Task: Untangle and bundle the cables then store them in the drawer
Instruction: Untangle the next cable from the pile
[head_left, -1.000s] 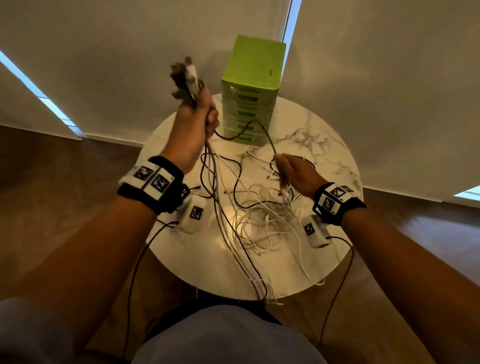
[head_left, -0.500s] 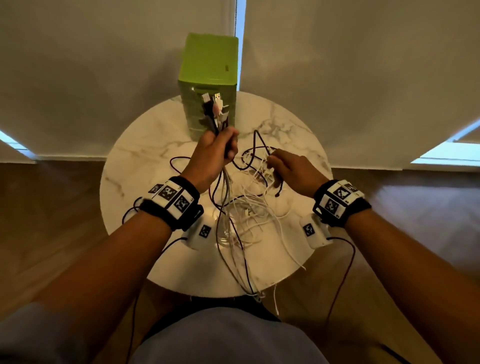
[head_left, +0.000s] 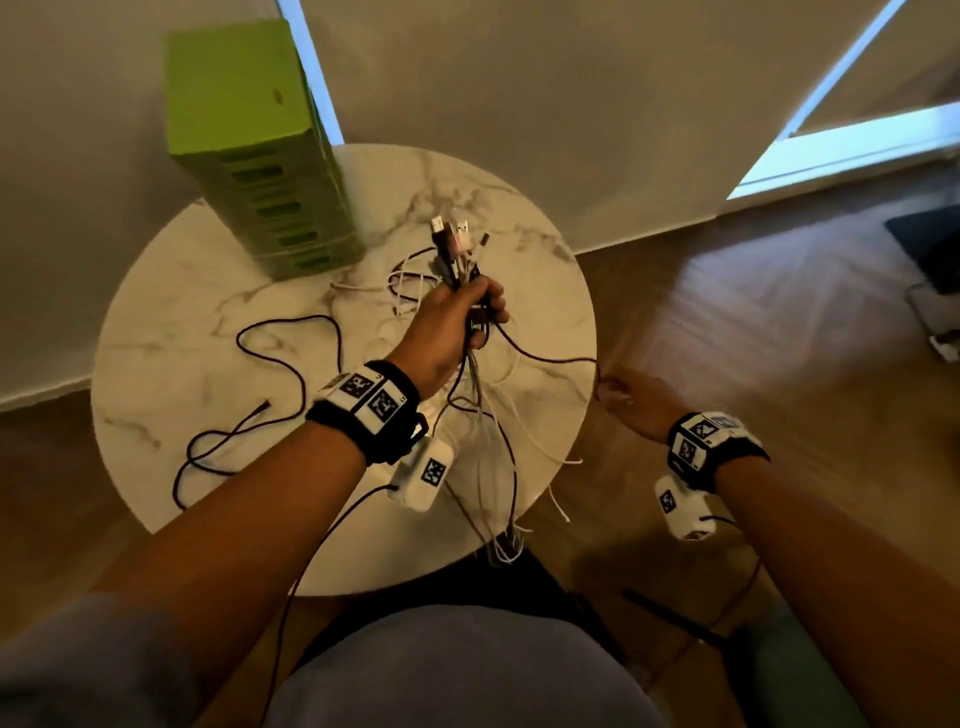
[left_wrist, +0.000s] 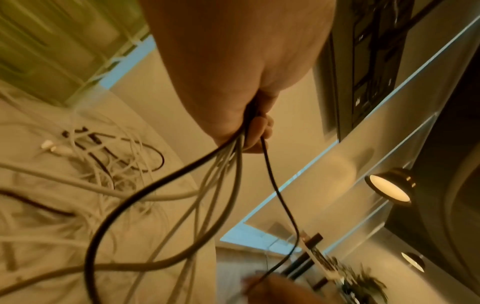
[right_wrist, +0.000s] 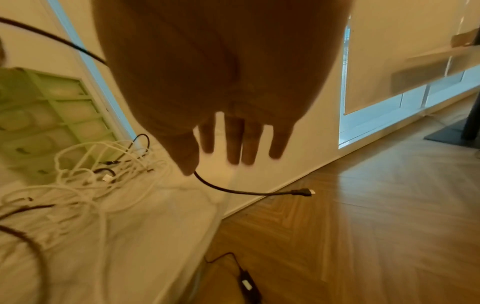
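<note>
A wood floor (head_left: 779, 322) and pale blinds (head_left: 545, 93) surround one round marble bench (head_left: 171, 364). One green drawer tower (head_left: 260, 171) stands at the bench's 11 o'clock. Loose black and white cables (head_left: 291, 364) sprawl across it. The left hand (head_left: 457, 317) fists one bunch of cable ends (head_left: 457, 244) over the centre. At 3 o'clock, off the edge, the right hand (right_wrist: 221, 82) pinches one black cable (right_wrist: 233, 190), its other fingers straight.

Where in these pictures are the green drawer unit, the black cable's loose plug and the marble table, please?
green drawer unit (head_left: 236, 98), head view, top panel.
black cable's loose plug (right_wrist: 302, 192), right wrist view, plug body.
marble table (head_left: 171, 358), head view, bare left part.
</note>
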